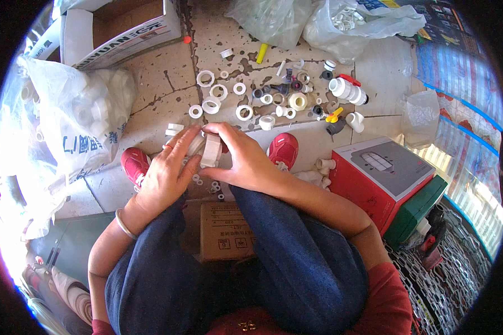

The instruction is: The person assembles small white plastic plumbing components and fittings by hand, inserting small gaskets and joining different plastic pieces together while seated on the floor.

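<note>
Between my knees, a white plastic fitting with a ribbed, nut-like end is held by both hands. The thumb and fingers of my right hand are closed round its right side. My left hand, with a ring and a bracelet, grips its left part, which the fingers largely hide. Just beyond my left fingers is another small white piece. Several white plastic rings lie on the floor in front of my hands. Small white washers are scattered below them.
Dark and white fittings, a white valve with a red handle and a yellow-handled part lie ahead right. Plastic bags of fittings stand left and at the back. A red box and metal chains are right; a cardboard box is between my legs.
</note>
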Demonstrator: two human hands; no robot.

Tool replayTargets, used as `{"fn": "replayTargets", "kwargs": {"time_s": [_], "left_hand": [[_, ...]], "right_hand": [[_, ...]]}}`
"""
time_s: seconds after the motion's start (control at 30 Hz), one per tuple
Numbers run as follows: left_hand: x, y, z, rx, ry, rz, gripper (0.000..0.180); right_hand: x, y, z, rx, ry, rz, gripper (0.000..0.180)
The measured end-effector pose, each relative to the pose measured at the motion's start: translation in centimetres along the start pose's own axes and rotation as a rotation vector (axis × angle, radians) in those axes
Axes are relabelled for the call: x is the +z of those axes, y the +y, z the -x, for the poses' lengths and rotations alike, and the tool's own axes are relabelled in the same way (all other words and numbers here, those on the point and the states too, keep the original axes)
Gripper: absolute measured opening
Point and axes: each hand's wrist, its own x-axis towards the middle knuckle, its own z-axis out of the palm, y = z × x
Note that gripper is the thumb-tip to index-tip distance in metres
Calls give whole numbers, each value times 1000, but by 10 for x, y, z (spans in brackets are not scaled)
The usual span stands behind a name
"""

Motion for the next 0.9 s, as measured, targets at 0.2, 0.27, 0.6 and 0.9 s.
{"fn": "replayTargets", "kwargs": {"time_s": [0.2,0.27,0.6,0.9], "left_hand": [[-5,1,4,-159,-18,476,47],[-8,0,5,-191,-54,551,46],[-10,-7,1,-339,-90,1089,40],[8,-41,-21,-323,23,934,36]], "right_hand": [[-6,1,-2,-7,17,-46,68],[-8,1,-2,-29,1,-53,66],[-17,-11,-2,-69,-26,-147,64],[-33,26,-1,136,-24,-712,67]]}}
